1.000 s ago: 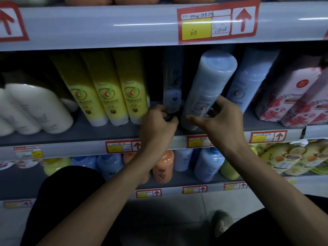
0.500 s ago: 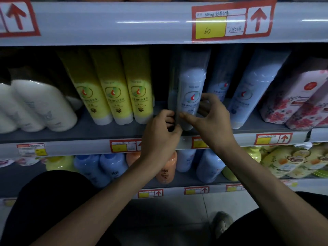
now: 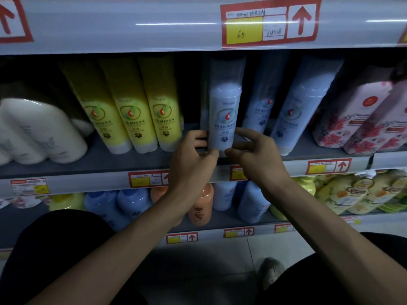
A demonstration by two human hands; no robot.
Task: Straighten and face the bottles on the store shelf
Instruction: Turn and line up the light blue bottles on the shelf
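- Both hands meet at the base of one pale blue bottle [image 3: 223,119] on the middle shelf [image 3: 132,160], near the shelf's front edge.
- Left hand [image 3: 191,159]: grip closed around the bottle's lower left side, fingers curled behind it, thumb tip on the front just under the label.
- Right hand [image 3: 257,155]: grip closed on the lower right side, thumb pointing toward the left thumb, the two nearly touching below the bottle's flower mark; fingers wrap round the back.
- Held bottle stands upright, cap end down, label with red-and-green round logo facing out.
- Just left of the grip: a dark gap, then three yellow bottles [image 3: 132,113] in a row, labels forward, leaning in the wide-angle view.
- Further left of them: white bottles [image 3: 41,133], rounded, lying at a slant.
- Just right of the grip: a second pale blue bottle [image 3: 261,106] set further back, then a third [image 3: 301,108] leaning right.
- Far right of the grip: pink floral packs [image 3: 350,119].
- Below the grip: shelf-edge price tags [image 3: 147,179] in red frames; lower shelf carries blue bottles [image 3: 110,205] and an orange bottle [image 3: 201,205], partly behind the left wrist.
- Above the grip: upper shelf rail with a red price tag [image 3: 268,25], handwritten figures, red arrow.
- Lighting dim; small label print unreadable.
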